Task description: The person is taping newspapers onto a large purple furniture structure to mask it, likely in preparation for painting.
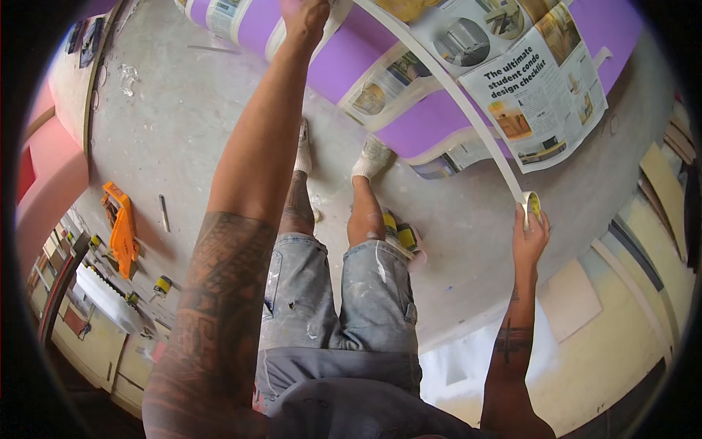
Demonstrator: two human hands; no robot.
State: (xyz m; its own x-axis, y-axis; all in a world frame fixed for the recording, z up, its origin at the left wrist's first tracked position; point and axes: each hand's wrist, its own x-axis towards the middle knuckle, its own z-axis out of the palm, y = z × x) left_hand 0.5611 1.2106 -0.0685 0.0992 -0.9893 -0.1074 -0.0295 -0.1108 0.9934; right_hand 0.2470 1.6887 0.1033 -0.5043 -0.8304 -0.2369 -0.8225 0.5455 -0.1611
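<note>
My right hand is closed around a roll of masking tape. From the roll a long pale tape strip runs taut up and to the left, past the upper edge of view. My left hand reaches to the top edge, over the purple panel; its fingertips are cut off, so whether it grips anything is hidden. A newspaper sheet lies over the purple panel, beside the strip. More newspaper pieces, edged with pale tape, form bands across the purple.
Orange plastic equipment and a pen-like object are on the grey floor at left. Yellow-and-black items sit behind my right leg. A pink padded form stands at far left. Boards lean at right.
</note>
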